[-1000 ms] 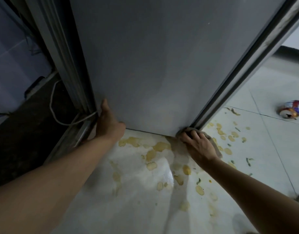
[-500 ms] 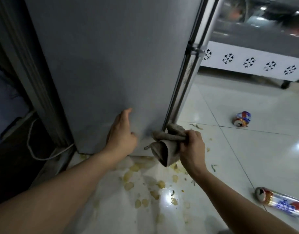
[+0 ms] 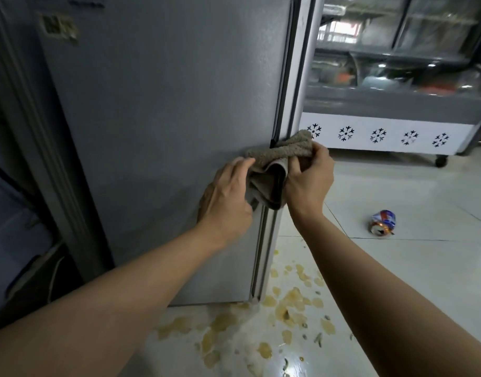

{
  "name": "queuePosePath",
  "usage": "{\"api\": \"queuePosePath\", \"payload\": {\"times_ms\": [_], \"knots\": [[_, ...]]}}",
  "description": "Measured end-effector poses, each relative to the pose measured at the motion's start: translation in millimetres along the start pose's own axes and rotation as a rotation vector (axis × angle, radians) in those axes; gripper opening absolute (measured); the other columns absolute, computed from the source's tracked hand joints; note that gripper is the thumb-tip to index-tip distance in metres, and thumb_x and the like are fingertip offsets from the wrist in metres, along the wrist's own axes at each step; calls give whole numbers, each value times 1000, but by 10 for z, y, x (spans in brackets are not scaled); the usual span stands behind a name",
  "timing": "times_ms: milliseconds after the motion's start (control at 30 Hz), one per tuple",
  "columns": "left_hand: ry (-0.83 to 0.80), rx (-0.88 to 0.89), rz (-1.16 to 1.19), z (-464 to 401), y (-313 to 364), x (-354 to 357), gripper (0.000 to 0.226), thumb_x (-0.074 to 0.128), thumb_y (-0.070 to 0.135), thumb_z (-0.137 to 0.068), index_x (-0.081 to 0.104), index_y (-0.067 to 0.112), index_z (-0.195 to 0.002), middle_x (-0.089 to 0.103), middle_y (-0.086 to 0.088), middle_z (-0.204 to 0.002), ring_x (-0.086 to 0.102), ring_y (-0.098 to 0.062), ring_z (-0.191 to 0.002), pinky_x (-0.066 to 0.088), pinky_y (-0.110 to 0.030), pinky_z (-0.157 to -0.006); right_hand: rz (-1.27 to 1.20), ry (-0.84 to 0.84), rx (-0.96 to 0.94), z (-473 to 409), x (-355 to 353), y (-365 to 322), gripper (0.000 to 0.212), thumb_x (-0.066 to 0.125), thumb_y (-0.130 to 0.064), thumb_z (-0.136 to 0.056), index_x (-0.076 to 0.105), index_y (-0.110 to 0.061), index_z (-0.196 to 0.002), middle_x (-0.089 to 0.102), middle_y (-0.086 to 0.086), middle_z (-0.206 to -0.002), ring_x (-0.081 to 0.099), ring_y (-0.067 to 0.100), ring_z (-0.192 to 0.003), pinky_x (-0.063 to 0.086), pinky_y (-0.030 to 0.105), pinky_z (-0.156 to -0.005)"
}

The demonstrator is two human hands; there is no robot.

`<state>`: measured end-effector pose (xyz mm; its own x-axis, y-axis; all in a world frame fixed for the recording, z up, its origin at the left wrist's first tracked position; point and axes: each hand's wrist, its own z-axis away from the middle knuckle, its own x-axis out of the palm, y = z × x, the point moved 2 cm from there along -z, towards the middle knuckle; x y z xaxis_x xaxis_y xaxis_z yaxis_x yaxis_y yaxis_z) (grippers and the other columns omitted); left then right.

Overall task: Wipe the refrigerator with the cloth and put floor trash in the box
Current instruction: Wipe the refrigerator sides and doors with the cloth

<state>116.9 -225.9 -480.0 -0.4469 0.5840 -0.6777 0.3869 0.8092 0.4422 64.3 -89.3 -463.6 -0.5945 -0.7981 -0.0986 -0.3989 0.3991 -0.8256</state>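
The grey refrigerator point(image 3: 163, 126) fills the left and middle of the head view. A bunched brown cloth point(image 3: 280, 155) sits against its front right edge at about mid height. My right hand point(image 3: 308, 180) grips the cloth from the right. My left hand point(image 3: 228, 197) pinches the cloth's left side, with its palm close to the refrigerator's side panel. A crushed red, white and blue can point(image 3: 383, 223) lies on the white tiled floor to the right. No box is in view.
Yellowish scraps and spill marks point(image 3: 288, 306) are scattered over the floor in front of the refrigerator's foot. A glass display freezer point(image 3: 391, 137) with snowflake marks stands at the back right. A dark gap with a white cable point(image 3: 53, 276) lies left of the refrigerator.
Both hands have risen from the refrigerator's bottom edge to mid height. The left hand left the panel and now pinches the cloth. The view has tilted upward.
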Motion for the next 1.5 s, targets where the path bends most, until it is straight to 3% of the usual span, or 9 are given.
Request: {"api": "queuePosePath", "payload": {"times_ms": [100, 200, 333, 667, 1033, 1267, 1367, 1500], "knots": [[3, -1, -39, -34, -19, 33, 76, 55, -5, -76, 27, 15, -144, 25, -2, -152, 27, -20, -138, 25, -32, -114, 203, -44, -74, -10, 151, 91, 37, 50, -15, -91, 48, -7, -127, 50, 15, -123, 43, 30, -114, 29, 25, -89], [3, 24, -94, -14, -93, 74, 76, 55, -4, -75, 29, 16, -143, 20, 0, -154, 25, -20, -139, 26, -37, -114, 315, 2, -105, 53, 242, 184, 31, 49, -16, -89, 47, -1, -117, 51, 17, -117, 42, 33, -108, 37, 39, -86], [2, 92, -168, 22, -187, 145, 76, 56, -6, -72, 33, 14, -142, 19, -2, -155, 25, -22, -138, 24, -38, -113, 314, 43, -105, 81, 311, 303, 23, 46, -18, -90, 46, -1, -104, 50, 18, -108, 42, 33, -99, 33, 36, -75], [-106, 189, -272, 239, -509, 476, 75, 55, -7, -69, 38, 15, -139, 11, 1, -159, 6, -17, -144, 13, -54, -113, 304, 35, -72, 533, 396, 1002, 23, 46, -21, -88, 45, -4, -103, 49, 14, -102, 42, 29, -96, 33, 33, -67], [-212, 358, -499, 615, -922, 880, 65, 44, 1, -69, 50, 13, -133, 22, -6, -156, 11, -22, -142, 19, -60, -106, 415, -105, 49, 1178, 447, 1881, 14, 41, -21, -88, 41, -8, -94, 46, 11, -96, 42, 28, -93, 38, 36, -67], [-327, 379, -592, 879, -1086, 1122, 68, 41, 6, -67, 51, 17, -133, 13, -4, -157, 8, -21, -142, 25, -59, -106, 468, -186, 126, 1558, 480, 2351, 10, 40, -20, -89, 41, -12, -96, 41, 1, -92, 38, 19, -88, 33, 32, -67], [-371, 377, -603, 985, -1154, 1217, 64, 38, 14, -70, 51, 18, -132, 4, -1, -153, 11, -21, -142, 27, -57, -106, 538, -236, 236, 1731, 493, 2530, 15, 38, -16, -91, 47, -8, -101, 48, 7, -99, 41, 25, -91, 32, 31, -68], [-421, 393, -596, 1109, -1270, 1310, 60, 29, 13, -75, 54, 17, -129, 19, -4, -156, 24, -22, -143, 29, -57, -105, 585, -333, 265, 1871, 485, 2681, 18, 41, -10, -90, 47, -4, -107, 48, 11, -104, 39, 23, -91, 37, 36, -80]]}}
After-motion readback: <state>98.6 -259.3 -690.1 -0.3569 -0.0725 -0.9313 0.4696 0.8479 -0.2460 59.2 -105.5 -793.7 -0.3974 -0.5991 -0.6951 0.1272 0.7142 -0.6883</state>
